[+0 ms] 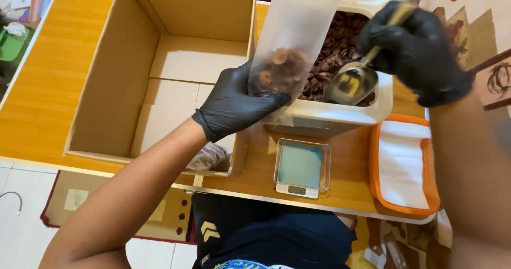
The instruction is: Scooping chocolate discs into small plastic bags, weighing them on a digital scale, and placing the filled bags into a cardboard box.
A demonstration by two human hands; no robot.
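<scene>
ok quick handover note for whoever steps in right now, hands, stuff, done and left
Left hand, black-gloved, holds a frosted plastic pouch over the white plastic tub of brown dried pieces.
Right hand, black-gloved, holds a metal scoop over the tub; it looks empty.
Done: some brown pieces sit in the pouch bottom.
Left: pouch not yet on the small digital scale; the open cardboard box holds one bag.

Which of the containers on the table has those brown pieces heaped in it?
The white plastic tub under the metal scoop. The big cardboard box beside it holds none.
</scene>
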